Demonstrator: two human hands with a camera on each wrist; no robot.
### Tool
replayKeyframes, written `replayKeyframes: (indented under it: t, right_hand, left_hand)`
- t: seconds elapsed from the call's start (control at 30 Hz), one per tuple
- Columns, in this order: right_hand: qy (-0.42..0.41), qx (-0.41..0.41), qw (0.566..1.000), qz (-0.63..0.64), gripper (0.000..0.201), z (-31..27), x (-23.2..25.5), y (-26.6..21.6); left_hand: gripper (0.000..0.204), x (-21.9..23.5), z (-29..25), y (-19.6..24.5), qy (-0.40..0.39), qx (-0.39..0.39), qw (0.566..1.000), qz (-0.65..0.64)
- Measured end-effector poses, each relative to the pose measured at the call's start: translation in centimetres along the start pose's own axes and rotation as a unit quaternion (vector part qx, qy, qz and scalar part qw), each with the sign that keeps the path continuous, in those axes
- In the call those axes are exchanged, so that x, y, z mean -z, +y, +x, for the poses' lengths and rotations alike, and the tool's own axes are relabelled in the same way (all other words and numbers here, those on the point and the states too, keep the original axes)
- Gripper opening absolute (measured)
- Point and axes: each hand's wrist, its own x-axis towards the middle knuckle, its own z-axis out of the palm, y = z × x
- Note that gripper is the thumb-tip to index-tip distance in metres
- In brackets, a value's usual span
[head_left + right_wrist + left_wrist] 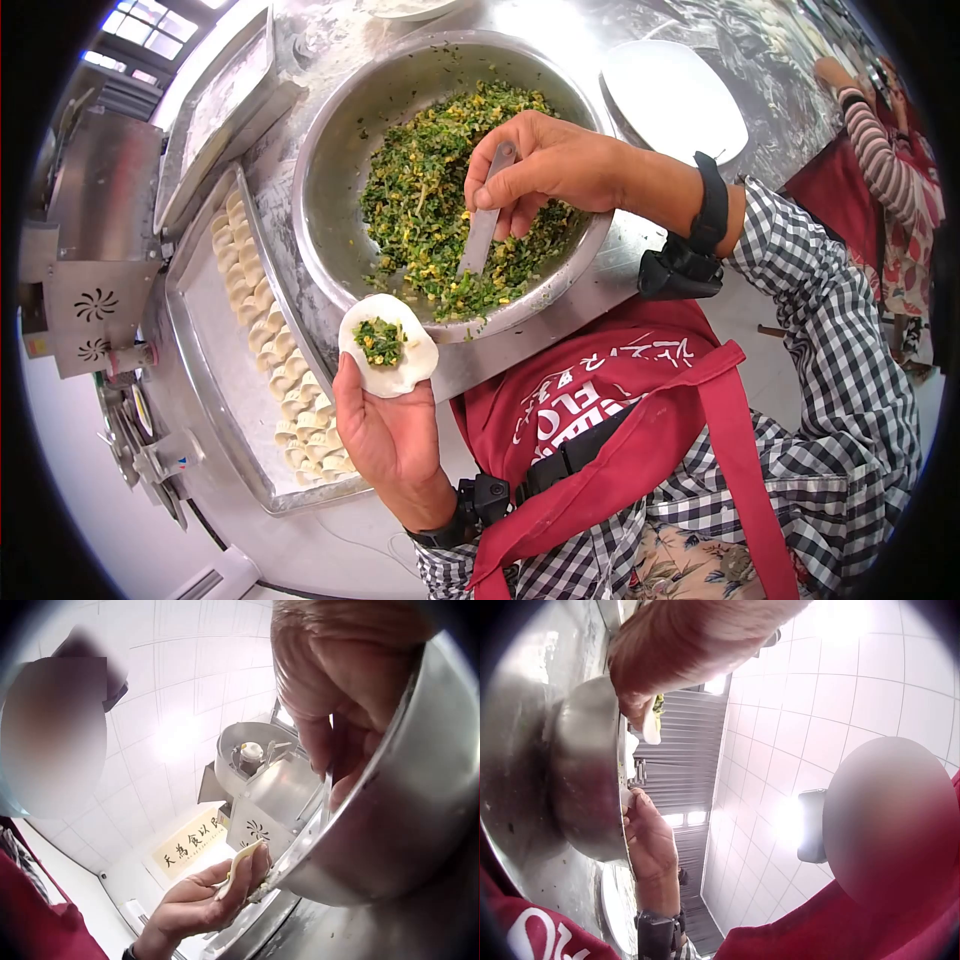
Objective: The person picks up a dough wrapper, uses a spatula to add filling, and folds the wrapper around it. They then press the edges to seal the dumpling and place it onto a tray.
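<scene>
In the head view my left hand (395, 440) holds a round white dumpling wrapper (415, 352), its thumb along one edge and the fingers beneath. A small mound of chopped green and yellow filling (380, 342) lies on the wrapper's middle. Just behind it stands a big steel bowl (333, 190) with much more of this filling (415, 180). Over the bowl, my right hand (550, 165) grips a flat metal spatula (483, 235) between thumb and fingers, its tip down at the filling. From the right wrist, the wrapper (241, 866) appears slightly bent, close beside the bowl's rim.
Left of the bowl, a metal tray (215, 400) bears rows of folded dumplings (300, 400). A deeper floury tray (215, 110) sits behind it. A white plate (675, 100) lies right of the bowl on the flour-dusted steel table. Another person (890, 190) works at the far right.
</scene>
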Motion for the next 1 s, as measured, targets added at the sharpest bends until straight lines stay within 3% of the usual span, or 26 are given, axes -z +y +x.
replayKeyframes:
  t: [0.37,0.57,0.67,0.73,0.77,0.83,0.87,0.9,0.97,1.0]
  right_hand:
    - [0.000,-0.023,0.993,0.120,0.018,-0.2,0.8,-0.5]
    - [0.020,0.071,0.987,0.145,0.021,-1.9,0.3,-2.1]
    - [0.043,0.135,0.984,0.112,0.018,-2.9,-0.9,-2.6]
    - [0.053,0.217,0.975,-0.005,0.013,-3.5,-1.5,-2.6]
    - [0.053,0.218,0.975,-0.005,0.013,-3.9,-1.8,-2.5]
    - [0.050,0.299,0.947,-0.101,0.012,-4.6,-2.3,-2.1]
    - [0.071,0.394,0.885,-0.238,0.013,-4.7,-2.2,-1.7]
    - [0.071,0.394,0.885,-0.237,0.013,-4.8,-2.4,-1.4]
    - [0.059,0.506,0.797,-0.325,0.013,-5.1,-2.8,-0.7]
    - [0.049,0.519,0.785,-0.335,0.011,-5.2,-3.0,-0.2]
  left_hand:
    - [0.038,-0.1,0.1,0.1,0.002,0.002,1.000,-0.001]
    - [0.037,-1.2,0.1,-0.6,-0.019,0.026,0.999,-0.005]
    - [0.037,-2.3,0.2,-1.5,-0.083,0.053,0.995,0.011]
    - [0.038,-2.5,0.4,-1.9,-0.100,0.067,0.993,0.005]
    - [0.038,-2.6,0.6,-2.1,-0.116,0.080,0.990,-0.003]
    - [0.038,-2.7,0.7,-2.4,-0.107,0.082,0.991,0.005]
    - [0.038,-2.8,0.8,-2.5,-0.106,0.087,0.991,0.010]
    - [0.038,-2.9,0.9,-2.6,-0.105,0.091,0.990,0.015]
    - [0.038,-3.4,1.0,-2.8,-0.080,0.090,0.992,0.025]
    - [0.038,-3.5,1.1,-2.9,-0.057,0.090,0.994,0.035]
